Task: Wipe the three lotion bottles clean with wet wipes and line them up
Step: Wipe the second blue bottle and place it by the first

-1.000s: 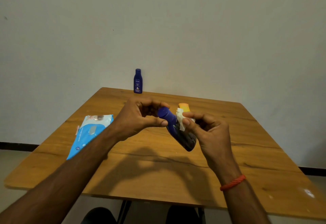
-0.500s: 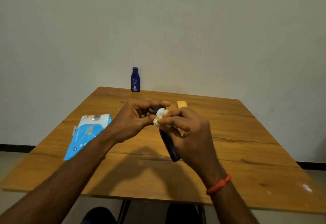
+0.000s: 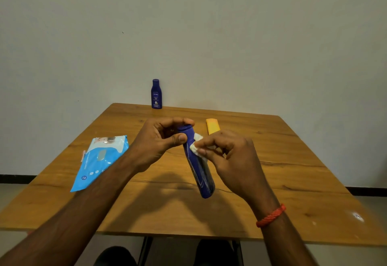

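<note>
Rt wrist, lower right of frame: red cord band (image 3: pixel 271 215). Centre frame, above the bench (image 3: pixel 293 182): dark blue bottle (image 3: pixel 201 173) held tilted, cap end up and away, base toward camera. Left hand (image 3: pixel 161 140) grips the cap end, thumb and fingers curled round it. Right hand (image 3: pixel 230 161) pinches a white wet wipe (image 3: pixel 195 147) against the bottle's upper body. Mid left: blue wipes pack (image 3: pixel 100 159) lying flat. Behind right hand: orange bottle (image 3: pixel 212 126), partly hidden; upright or lying, cannot tell. Far edge, upper centre: second blue bottle (image 3: pixel 156 94) upright, well apart from the rest.

Head-worn view, forward—downward, near table (image 3: pixel 293 161)
</note>
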A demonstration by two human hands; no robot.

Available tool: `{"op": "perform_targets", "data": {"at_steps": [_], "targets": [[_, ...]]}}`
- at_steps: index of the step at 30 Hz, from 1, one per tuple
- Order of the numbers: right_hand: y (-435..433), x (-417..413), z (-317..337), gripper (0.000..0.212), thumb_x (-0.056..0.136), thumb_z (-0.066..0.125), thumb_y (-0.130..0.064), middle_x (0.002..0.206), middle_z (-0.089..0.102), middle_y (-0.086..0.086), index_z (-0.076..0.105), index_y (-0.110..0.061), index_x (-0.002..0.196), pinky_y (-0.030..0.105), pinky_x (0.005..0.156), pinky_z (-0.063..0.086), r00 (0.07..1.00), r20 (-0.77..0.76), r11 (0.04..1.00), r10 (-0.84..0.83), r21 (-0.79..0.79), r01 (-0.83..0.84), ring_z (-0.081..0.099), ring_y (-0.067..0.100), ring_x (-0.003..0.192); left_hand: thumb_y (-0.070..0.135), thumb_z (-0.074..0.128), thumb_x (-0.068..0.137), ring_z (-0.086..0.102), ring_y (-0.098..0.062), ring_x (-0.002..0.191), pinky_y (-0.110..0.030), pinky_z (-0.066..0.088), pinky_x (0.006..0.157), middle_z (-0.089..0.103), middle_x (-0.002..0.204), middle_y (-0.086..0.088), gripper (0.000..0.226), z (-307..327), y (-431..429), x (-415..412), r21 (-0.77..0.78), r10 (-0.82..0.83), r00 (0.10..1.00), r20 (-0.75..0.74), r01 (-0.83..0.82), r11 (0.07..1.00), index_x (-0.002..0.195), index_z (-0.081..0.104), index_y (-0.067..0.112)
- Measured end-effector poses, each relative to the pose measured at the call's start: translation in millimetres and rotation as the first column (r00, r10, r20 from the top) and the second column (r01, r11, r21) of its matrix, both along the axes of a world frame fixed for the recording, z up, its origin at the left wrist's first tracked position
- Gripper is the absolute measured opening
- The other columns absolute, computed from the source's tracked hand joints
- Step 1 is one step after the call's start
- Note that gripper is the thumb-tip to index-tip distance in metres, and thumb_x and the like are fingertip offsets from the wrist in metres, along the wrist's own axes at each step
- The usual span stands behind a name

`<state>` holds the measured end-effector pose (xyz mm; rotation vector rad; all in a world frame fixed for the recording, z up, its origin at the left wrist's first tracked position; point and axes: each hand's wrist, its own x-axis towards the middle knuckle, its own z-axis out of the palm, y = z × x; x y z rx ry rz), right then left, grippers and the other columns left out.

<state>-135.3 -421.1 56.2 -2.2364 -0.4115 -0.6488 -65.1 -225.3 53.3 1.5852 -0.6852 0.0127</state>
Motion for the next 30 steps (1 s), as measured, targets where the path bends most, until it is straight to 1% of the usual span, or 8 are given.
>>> {"op": "perform_targets", "data": {"at_steps": [2, 7, 11, 15, 20, 23, 27, 30], "targets": [[-2, -1, -3, 0.016, 0.085, 0.074, -0.014, 0.095, 0.070, -0.007, 0.077, -0.020, 0.100, 0.006, 0.076, 0.046, 0.999, 0.020, 0.999, 0.034, 0.003, -0.034, 0.061, -0.001, 0.088, 0.019, 0.066, 0.082, 0.068, -0.016, 0.105, -0.024, 0.057, 0.078, 0.072, 0.111, 0.004, 0.033, -2, 1, 2, 0.017, 0.008, 1.000, 0.002, -0.008, 1.000, 0.115, 0.066, 0.021], [5, 6, 5, 0.015, 0.087, 0.072, -0.015, 0.096, 0.070, -0.003, 0.077, -0.017, 0.101, 0.009, 0.074, 0.046, 0.991, 0.136, 0.996, 0.007, 0.087, -0.019, 0.061, 0.004, 0.088, 0.019, 0.065, 0.083, 0.067, -0.019, 0.108, -0.028, 0.057, 0.083, 0.071, 0.112, -0.002, 0.035, 0, -2, 1, 0.005, -0.014, 1.000, -0.006, 0.014, 1.000, 0.118, 0.065, 0.017], [3, 3, 4, 0.017, 0.086, 0.071, -0.017, 0.103, 0.067, -0.002, 0.077, -0.016, 0.102, 0.012, 0.078, 0.050, 0.980, 0.171, 0.994, 0.103, -0.051, -0.096, 0.059, 0.003, 0.096, 0.016, 0.063, 0.084, 0.066, -0.017, 0.107, -0.027, 0.056, 0.082, 0.071, 0.111, 0.002, 0.034, 3, 2, 2, -0.030, -0.041, 0.999, -0.011, 0.041, 0.999, 0.118, 0.065, 0.017], [-8, -9, -14, 0.021, 0.083, 0.064, -0.026, 0.105, 0.064, -0.008, 0.076, -0.020, 0.098, 0.005, 0.082, 0.046, 0.973, 0.095, 0.963, 0.210, -0.194, -0.188, 0.055, -0.005, 0.097, 0.017, 0.060, 0.086, 0.065, -0.013, 0.106, -0.028, 0.056, 0.083, 0.070, 0.111, 0.008, 0.032, 1, 9, 2, -0.062, -0.027, 0.999, -0.037, 0.024, 0.998, 0.117, 0.064, 0.020], [-23, -22, -33, 0.023, 0.085, 0.064, -0.035, 0.107, 0.066, -0.015, 0.074, -0.027, 0.103, 0.009, 0.083, 0.051, 0.955, -0.015, 0.938, 0.295, -0.187, -0.293, 0.060, 0.003, 0.109, 0.018, 0.058, 0.088, 0.065, -0.015, 0.106, -0.030, 0.056, 0.086, 0.070, 0.112, 0.006, 0.032, -2, 14, 2, -0.068, -0.031, 0.998, -0.061, 0.027, 0.997, 0.119, 0.063, 0.019], [-22, -17, -27, 0.027, 0.085, 0.062, -0.038, 0.105, 0.067, -0.011, 0.074, -0.024, 0.104, 0.013, 0.082, 0.052, 0.963, 0.035, 0.955, 0.266, -0.148, -0.258, 0.061, 0.003, 0.104, 0.018, 0.057, 0.088, 0.064, -0.016, 0.105, -0.031, 0.055, 0.087, 0.070, 0.110, 0.006, 0.031, -2, 14, 0, -0.079, -0.050, 0.995, -0.081, 0.044, 0.996, 0.119, 0.063, 0.019], [-6, 2, -7, 0.020, 0.084, 0.070, -0.021, 0.100, 0.068, -0.002, 0.076, -0.015, 0.102, 0.007, 0.078, 0.047, 0.974, 0.180, 0.987, 0.141, -0.105, -0.123, 0.060, 0.003, 0.093, 0.018, 0.056, 0.089, 0.064, -0.017, 0.104, -0.031, 0.056, 0.086, 0.069, 0.110, 0.005, 0.032, 3, 12, -2, -0.076, -0.097, 0.992, -0.077, 0.091, 0.993, 0.120, 0.063, 0.018], [3, 13, 7, 0.018, 0.085, 0.075, -0.010, 0.098, 0.070, 0.003, 0.075, -0.012, 0.103, 0.011, 0.076, 0.049, 0.963, 0.264, 0.998, 0.056, -0.052, -0.044, 0.062, 0.008, 0.091, 0.018, 0.052, 0.090, 0.065, -0.016, 0.104, -0.028, 0.056, 0.083, 0.070, 0.109, 0.006, 0.032, 9, 11, -4, -0.098, -0.116, 0.991, -0.067, 0.109, 0.989, 0.120, 0.061, 0.015]]}}
